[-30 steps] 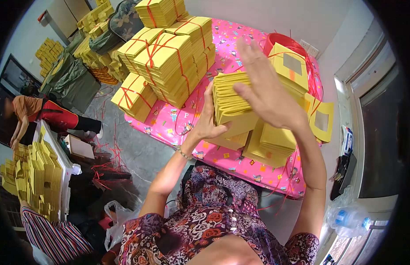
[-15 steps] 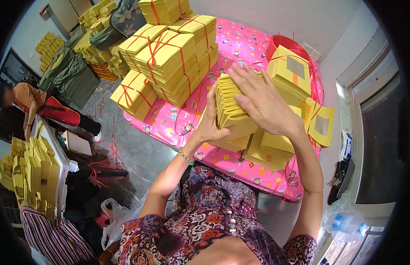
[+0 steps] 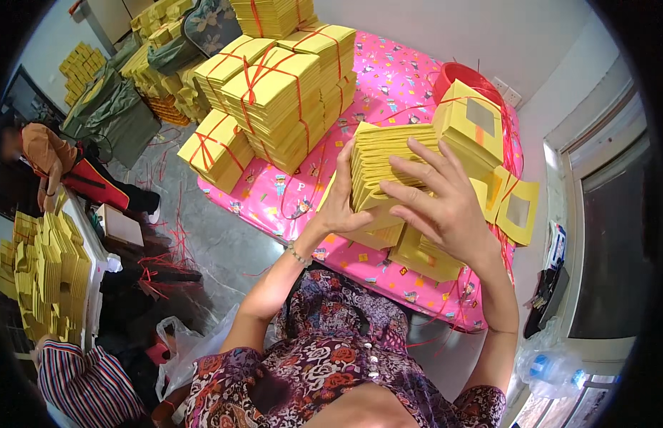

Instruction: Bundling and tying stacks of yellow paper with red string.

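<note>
A thick stack of yellow paper envelopes (image 3: 374,153) stands on edge on the pink table cover, its folded edges facing up. My left hand (image 3: 338,203) is closed round the stack's left side, with the thumb across its near face. On the right, my right hand (image 3: 449,210) has its fingers spread, their tips at the stack's upper right edge. More loose yellow envelopes (image 3: 428,257) lie beneath and beside my right hand, partly hidden. Just behind it sits a pile of envelopes with a grey window (image 3: 480,118) on top.
Bundles of yellow envelopes tied with red string (image 3: 271,85) are piled at the table's left. A red basin (image 3: 463,75) and red strings are at the far right. Two people work at the left by a white table (image 3: 96,267) with envelopes. A clear plastic bottle (image 3: 553,367) is at lower right.
My right hand has gone from lying flat over the stack's top to its right side, fingers now spread. More folded edges show. My left hand keeps its hold.
</note>
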A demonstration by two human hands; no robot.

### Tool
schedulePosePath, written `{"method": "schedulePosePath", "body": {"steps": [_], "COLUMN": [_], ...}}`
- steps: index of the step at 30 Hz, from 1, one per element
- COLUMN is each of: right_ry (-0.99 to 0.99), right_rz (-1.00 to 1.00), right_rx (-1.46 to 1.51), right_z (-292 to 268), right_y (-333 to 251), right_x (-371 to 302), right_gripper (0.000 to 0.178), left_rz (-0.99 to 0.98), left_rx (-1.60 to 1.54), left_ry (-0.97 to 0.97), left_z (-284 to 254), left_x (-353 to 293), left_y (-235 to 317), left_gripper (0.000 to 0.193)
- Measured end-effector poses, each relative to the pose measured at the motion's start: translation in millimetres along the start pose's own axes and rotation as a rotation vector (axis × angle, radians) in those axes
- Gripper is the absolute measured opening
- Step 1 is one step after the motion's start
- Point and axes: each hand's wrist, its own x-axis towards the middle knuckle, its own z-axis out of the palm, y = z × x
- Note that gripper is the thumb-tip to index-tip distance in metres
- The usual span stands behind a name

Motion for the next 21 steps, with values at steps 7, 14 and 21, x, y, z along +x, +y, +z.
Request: {"method": "schedulePosePath", "body": {"steps": [7,14,21], "right_ry": [0.003,0.020,0.024], "right_rz": [0.066,0.078,0.078], "right_rx": [0.036,0.026,0.080], "right_z": [3.0,12.2,13.4], "right_y": [1.0,4.6,6.9], "right_x": [3.6,1.1,1.8], "right_gripper": [0.038,0.038,0.038], "left_rz": [-0.040,-0.024,-0.021], "left_rx": [-0.059,0.036,0.033], "left_ry": [0.015,0.029,0.035], "left_z": [0.2,-1.7,-0.2], "left_x": [-4.0,-5.5,-4.0], "left_y": [-2.1,-3.8,0.4], "left_gripper": [0.110,0.106,0.106]}}
